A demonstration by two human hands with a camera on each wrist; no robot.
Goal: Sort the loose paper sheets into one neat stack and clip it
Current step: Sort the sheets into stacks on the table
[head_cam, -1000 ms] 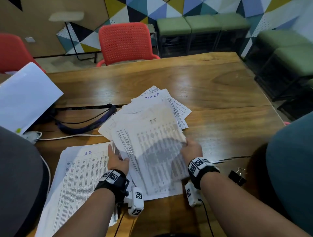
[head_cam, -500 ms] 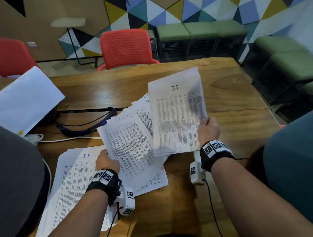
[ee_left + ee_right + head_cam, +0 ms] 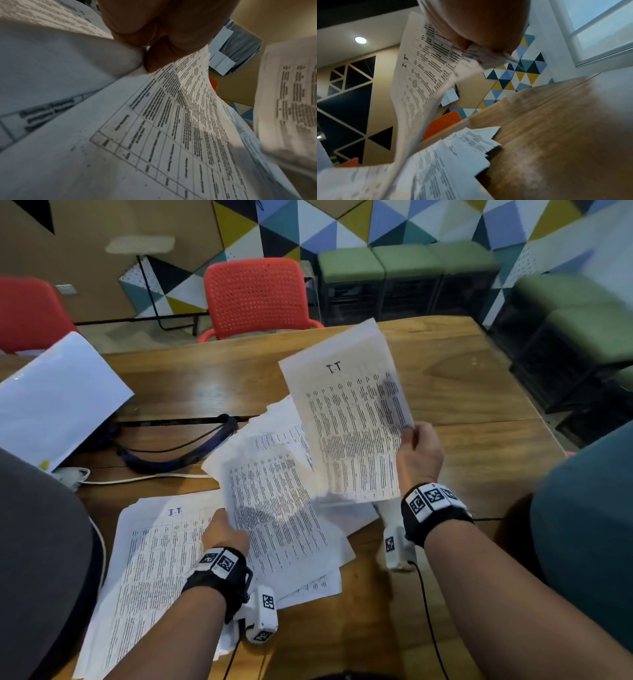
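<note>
My right hand point(image 3: 416, 448) pinches the right edge of a printed sheet marked "T.T" point(image 3: 349, 419) and holds it raised above the table; the same raised sheet point(image 3: 423, 75) hangs from my fingers in the right wrist view. My left hand point(image 3: 224, 530) grips the lower left edge of another printed sheet point(image 3: 274, 508), lifted off a fanned loose pile point(image 3: 274, 426). In the left wrist view my fingers point(image 3: 163, 44) curl on that gripped sheet point(image 3: 171, 121). A flatter stack of sheets point(image 3: 150, 556) lies at the left front. No clip shows in these views.
The wooden table point(image 3: 462, 392) has bare room on its right half. A white paper sheet point(image 3: 51, 395) lies at the far left over a dark strap and cable point(image 3: 178, 453). Red chairs point(image 3: 257, 296) stand behind the table. A teal-clad shape point(image 3: 589, 535) sits at the right edge.
My right hand has lifted the "T.T" sheet off the pile and swung it up and right. My left hand has shifted down and taken hold of the sheet beneath.
</note>
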